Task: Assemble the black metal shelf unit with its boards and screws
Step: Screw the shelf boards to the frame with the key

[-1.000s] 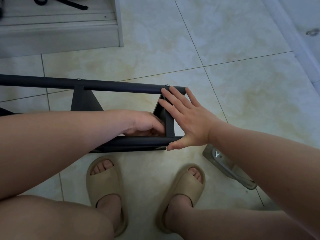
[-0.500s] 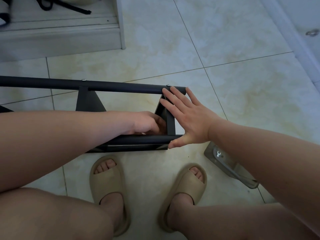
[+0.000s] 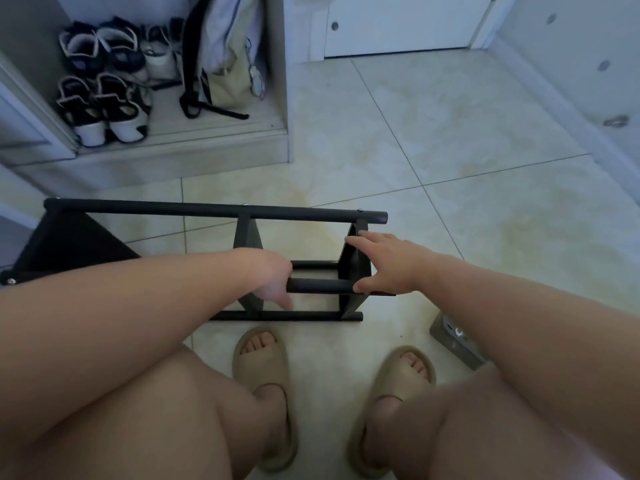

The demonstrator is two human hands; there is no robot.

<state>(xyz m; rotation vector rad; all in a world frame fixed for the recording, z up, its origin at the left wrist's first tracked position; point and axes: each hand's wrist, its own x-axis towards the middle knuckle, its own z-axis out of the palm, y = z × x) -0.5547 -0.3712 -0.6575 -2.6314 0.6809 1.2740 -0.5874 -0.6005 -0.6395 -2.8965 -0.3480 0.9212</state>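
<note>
Shelf unit [image 3: 214, 211], black metal, lies on its side on the tiled floor [image 3: 450, 168], just ahead of the person's sandals [image 3: 259, 362]. Its end board [image 3: 349, 268] bears the right hand [image 3: 388, 268], fingers straight and spread, thumb at the near tube [image 3: 318, 285]. On the same tube, the left hand [image 3: 270, 282]; grip cannot be told.

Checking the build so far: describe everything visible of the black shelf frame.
The black shelf frame lies on its side on the tiled floor. It looks like matte black metal: long round tubes running left to right, joined by flat crosspieces, with small silver screw heads on the far tube and a dark panel at its left end. The left hand lies over the near tube, grip unclear; the right hand spreads flat against the end crosspiece.
</note>
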